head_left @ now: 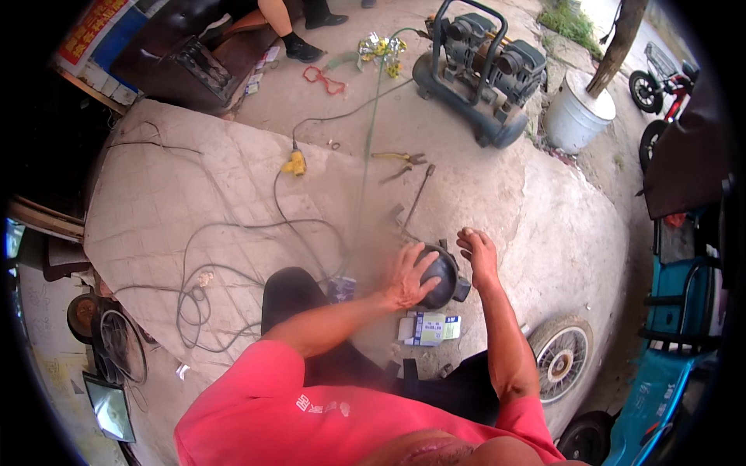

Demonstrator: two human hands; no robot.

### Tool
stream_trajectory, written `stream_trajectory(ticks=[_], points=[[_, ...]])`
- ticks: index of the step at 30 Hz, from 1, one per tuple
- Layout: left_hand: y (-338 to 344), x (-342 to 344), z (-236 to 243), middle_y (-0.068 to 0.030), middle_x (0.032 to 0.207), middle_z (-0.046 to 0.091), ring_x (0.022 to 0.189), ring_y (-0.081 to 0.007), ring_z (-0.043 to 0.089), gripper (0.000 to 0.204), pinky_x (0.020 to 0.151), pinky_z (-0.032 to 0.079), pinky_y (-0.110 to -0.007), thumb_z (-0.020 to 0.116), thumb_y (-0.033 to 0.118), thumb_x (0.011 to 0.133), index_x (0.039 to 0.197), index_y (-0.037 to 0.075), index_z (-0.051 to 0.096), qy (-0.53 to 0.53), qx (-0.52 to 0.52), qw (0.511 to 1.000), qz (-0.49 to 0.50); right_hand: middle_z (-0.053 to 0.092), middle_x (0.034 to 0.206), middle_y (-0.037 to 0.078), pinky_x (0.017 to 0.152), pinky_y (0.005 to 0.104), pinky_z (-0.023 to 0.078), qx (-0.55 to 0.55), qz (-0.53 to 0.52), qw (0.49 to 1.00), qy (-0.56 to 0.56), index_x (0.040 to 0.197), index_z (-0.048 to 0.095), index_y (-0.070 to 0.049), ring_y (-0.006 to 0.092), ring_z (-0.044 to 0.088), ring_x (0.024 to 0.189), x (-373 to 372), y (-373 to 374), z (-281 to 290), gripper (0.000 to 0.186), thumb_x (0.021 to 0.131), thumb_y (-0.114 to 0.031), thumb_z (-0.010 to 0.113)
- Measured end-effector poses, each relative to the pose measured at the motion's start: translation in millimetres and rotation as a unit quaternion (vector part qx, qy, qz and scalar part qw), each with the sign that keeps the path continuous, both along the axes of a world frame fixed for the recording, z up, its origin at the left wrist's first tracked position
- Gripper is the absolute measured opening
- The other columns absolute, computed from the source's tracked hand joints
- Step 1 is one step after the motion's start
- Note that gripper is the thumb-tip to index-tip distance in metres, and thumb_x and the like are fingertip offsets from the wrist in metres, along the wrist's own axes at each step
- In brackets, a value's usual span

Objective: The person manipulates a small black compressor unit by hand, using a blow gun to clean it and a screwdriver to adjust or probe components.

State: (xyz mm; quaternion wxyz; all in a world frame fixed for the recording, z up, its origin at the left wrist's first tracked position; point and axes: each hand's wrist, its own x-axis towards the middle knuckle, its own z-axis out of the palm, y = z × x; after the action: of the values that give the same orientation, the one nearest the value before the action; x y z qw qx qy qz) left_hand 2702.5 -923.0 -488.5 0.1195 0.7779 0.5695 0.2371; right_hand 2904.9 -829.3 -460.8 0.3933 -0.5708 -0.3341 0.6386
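Note:
My left hand [409,276] lies with its fingers spread on a glossy black dome-shaped part [443,286] on the concrete. Blocky black pieces stick out from the dome's right side; what it belongs to I cannot tell. Just beyond its right edge, my right hand [479,253] is raised, its fingers loosely bent and apart, with nothing visible in them. Nearer to me than the dome lies a white, blue and green cardboard box [429,329]. A long thin metal tool [420,199] lies on the far side.
Yellow-handled pliers [404,160] and a yellow plug connector [294,163] lie ahead on the concrete. Black cable [186,264] loops at left. An air compressor [482,74] stands far right, near a white bucket [576,116]. A spoked wheel [561,359] is at right.

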Motion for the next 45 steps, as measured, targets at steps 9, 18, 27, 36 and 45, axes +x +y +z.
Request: stream_trajectory(ticks=[9, 18, 27, 36, 45], points=[[3, 14, 5, -0.0177, 0.153, 0.048, 0.143, -0.0411, 0.043, 0.065, 0.112, 0.038, -0.055, 0.071, 0.045, 0.092, 0.149, 0.017, 0.056, -0.007, 0.012, 1.0, 0.006, 0.072, 0.128, 0.012, 0.096, 0.0362, 0.051, -0.01, 0.002, 1.0, 0.01, 0.133, 0.065, -0.002, 0.021, 0.069, 0.112, 12, 6, -6, 0.045, 0.102, -0.035, 0.061], [0, 16, 2, -0.0148, 0.151, 0.05, 0.142, -0.04, 0.043, 0.063, 0.112, 0.038, -0.057, 0.073, 0.043, 0.089, 0.146, 0.02, 0.059, -0.019, 0.024, 0.999, 0.019, 0.073, 0.125, 0.013, 0.094, 0.0358, 0.052, -0.015, 0.008, 1.0, 0.019, 0.131, 0.065, 0.0, 0.0208, 0.07, 0.109, 9, 7, -12, 0.045, 0.102, -0.034, 0.063], [1, 15, 5, -0.0186, 0.152, 0.049, 0.142, -0.0414, 0.044, 0.066, 0.113, 0.038, -0.054, 0.072, 0.042, 0.091, 0.149, 0.015, 0.056, -0.012, 0.027, 1.0, 0.01, 0.074, 0.122, 0.016, 0.094, 0.0352, 0.054, -0.023, 0.02, 0.998, 0.054, 0.127, 0.067, 0.005, 0.0236, 0.07, 0.109, 4, 5, -20, 0.045, 0.101, -0.032, 0.066], [-1, 13, -9, -0.0184, 0.152, 0.048, 0.141, -0.0423, 0.044, 0.065, 0.114, 0.038, -0.055, 0.073, 0.041, 0.089, 0.146, 0.015, 0.057, -0.042, 0.032, 0.999, 0.003, 0.072, 0.124, 0.012, 0.09, 0.034, 0.055, -0.088, 0.014, 0.982, 0.164, 0.132, 0.063, -0.002, 0.0216, 0.069, 0.103, -6, -5, -6, 0.046, 0.105, -0.039, 0.057], [5, 16, 0, -0.0184, 0.149, 0.049, 0.139, -0.0417, 0.046, 0.064, 0.112, 0.041, -0.054, 0.075, 0.037, 0.086, 0.144, 0.014, 0.06, -0.035, 0.036, 0.999, 0.001, 0.069, 0.126, 0.013, 0.093, 0.0394, 0.054, -0.138, -0.064, 0.909, 0.387, 0.133, 0.061, -0.003, 0.0262, 0.067, 0.109, 5, 6, 0, 0.051, 0.103, -0.044, 0.058]])
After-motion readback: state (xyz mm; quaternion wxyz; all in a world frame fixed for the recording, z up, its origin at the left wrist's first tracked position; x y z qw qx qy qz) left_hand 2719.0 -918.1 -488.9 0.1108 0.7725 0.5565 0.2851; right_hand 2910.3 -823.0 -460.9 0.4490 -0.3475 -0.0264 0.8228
